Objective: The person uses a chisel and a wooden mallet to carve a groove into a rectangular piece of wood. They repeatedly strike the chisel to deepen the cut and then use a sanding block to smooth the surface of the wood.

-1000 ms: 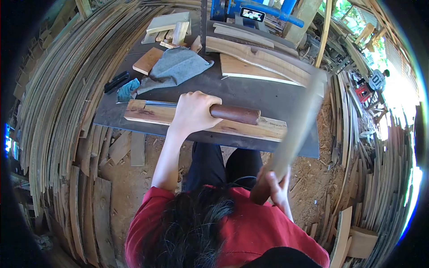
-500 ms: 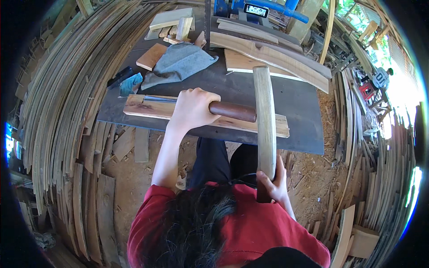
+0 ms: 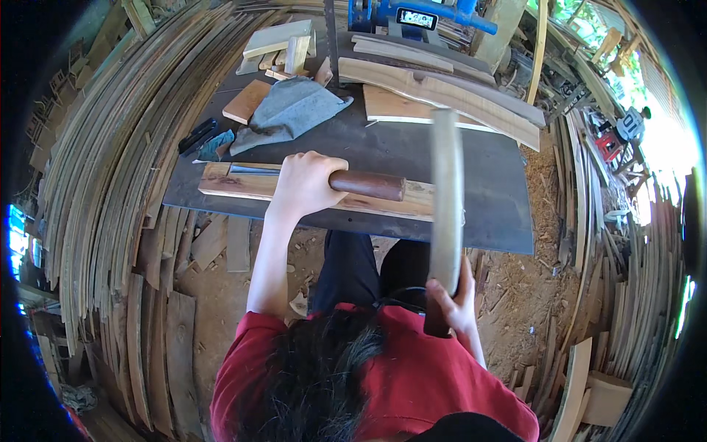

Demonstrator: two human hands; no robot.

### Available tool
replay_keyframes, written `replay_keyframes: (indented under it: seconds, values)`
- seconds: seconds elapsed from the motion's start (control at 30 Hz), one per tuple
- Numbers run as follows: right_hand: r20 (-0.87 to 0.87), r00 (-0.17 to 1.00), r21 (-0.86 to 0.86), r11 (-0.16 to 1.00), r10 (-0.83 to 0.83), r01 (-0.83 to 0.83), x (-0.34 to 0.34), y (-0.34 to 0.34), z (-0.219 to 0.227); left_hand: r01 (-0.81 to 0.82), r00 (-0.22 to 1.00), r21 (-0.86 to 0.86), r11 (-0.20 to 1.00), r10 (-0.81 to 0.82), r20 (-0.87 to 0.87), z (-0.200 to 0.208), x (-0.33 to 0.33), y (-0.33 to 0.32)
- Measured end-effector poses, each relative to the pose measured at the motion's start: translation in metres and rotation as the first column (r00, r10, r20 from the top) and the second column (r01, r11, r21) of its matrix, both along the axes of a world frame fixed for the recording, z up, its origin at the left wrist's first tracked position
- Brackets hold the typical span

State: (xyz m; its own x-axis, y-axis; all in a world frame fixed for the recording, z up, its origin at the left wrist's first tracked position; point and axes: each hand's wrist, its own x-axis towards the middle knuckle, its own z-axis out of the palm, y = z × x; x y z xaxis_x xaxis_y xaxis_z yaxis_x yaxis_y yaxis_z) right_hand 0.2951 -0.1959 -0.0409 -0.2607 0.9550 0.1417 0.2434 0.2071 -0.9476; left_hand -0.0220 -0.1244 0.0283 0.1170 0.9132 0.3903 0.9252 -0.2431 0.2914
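Note:
My left hand (image 3: 308, 183) is wrapped around a chisel by its brown round handle (image 3: 368, 185). The chisel's metal blade (image 3: 254, 170) points left along the top of a short wooden plank (image 3: 221, 184), held low and nearly in line with it. In my right hand (image 3: 456, 302), close to my body, is a long, pale, slightly curved wooden club (image 3: 446, 191), darker at its lower end. The club stands across the plank's right end, hiding part of it, with a gap between it and the butt of the chisel handle. Its upper part is blurred.
The plank lies near the front edge of a dark tabletop (image 3: 493, 206). Behind it are a grey cloth (image 3: 294, 110), a reddish wood block (image 3: 247, 102) and a curved board (image 3: 442, 92). Long stacked strips (image 3: 110, 184) fill the left side. Blue machinery (image 3: 464, 16) stands at the back.
The club has moved right, away from the chisel handle's end, where it was up against or overlapping it. My left hand, the chisel and the plank appear slightly farther left; the view has shifted a little.

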Motion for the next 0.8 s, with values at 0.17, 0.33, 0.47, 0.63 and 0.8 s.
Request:
replay_keyframes:
  seconds: [0.17, 0.33, 0.47, 0.63, 0.8]
  values:
    - [-0.329, 0.918, -0.121, 0.974, -0.221, 0.191, 0.026, 0.001, -0.003, 0.153, 0.987, 0.185, 0.971, -0.160, 0.024, 0.006, 0.043, -0.008]
    - [-0.254, 0.859, 0.084, 0.874, -0.445, 0.478, 0.086, 0.001, 0.004, 0.444, 0.896, -0.044, 0.895, -0.443, 0.017, -0.005, 0.150, -0.026]
    - [-0.476, 0.707, 0.081, 0.775, -0.522, 0.627, 0.147, -0.009, 0.023, 0.544, 0.837, 0.005, 0.839, -0.544, 0.067, -0.011, 0.209, -0.022]
    - [-0.494, 0.794, 0.112, 0.880, -0.354, 0.462, 0.163, -0.040, 0.012, 0.427, 0.894, 0.033, 0.904, -0.427, 0.136, -0.011, 0.231, -0.008]
    - [-0.095, 0.894, -0.104, 0.897, -0.438, 0.429, 0.161, -0.065, -0.001, 0.279, 0.960, -0.076, 0.957, -0.276, 0.047, -0.010, 0.211, 0.003]
